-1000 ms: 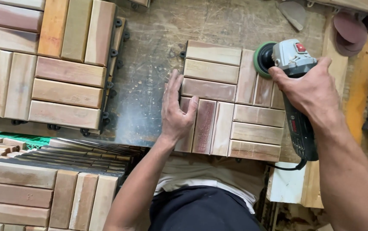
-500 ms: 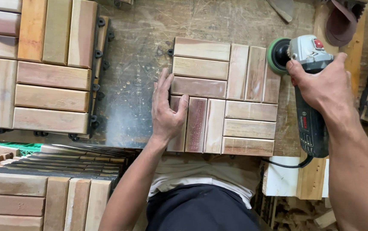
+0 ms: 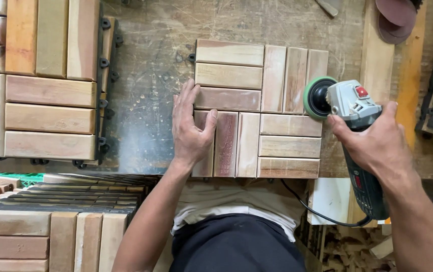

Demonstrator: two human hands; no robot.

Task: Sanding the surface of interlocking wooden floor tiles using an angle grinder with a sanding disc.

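Two hands at work — left hand flat, fingers spread on wooden tile's left edge; right hand clamped round angle grinder, disc at tile's rt edge.

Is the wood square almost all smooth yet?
I cannot tell which slats are already smooth. The left hand presses the wooden tile flat on the workbench. The right hand holds the sander at the tile's right edge. More tiles lie to the left.
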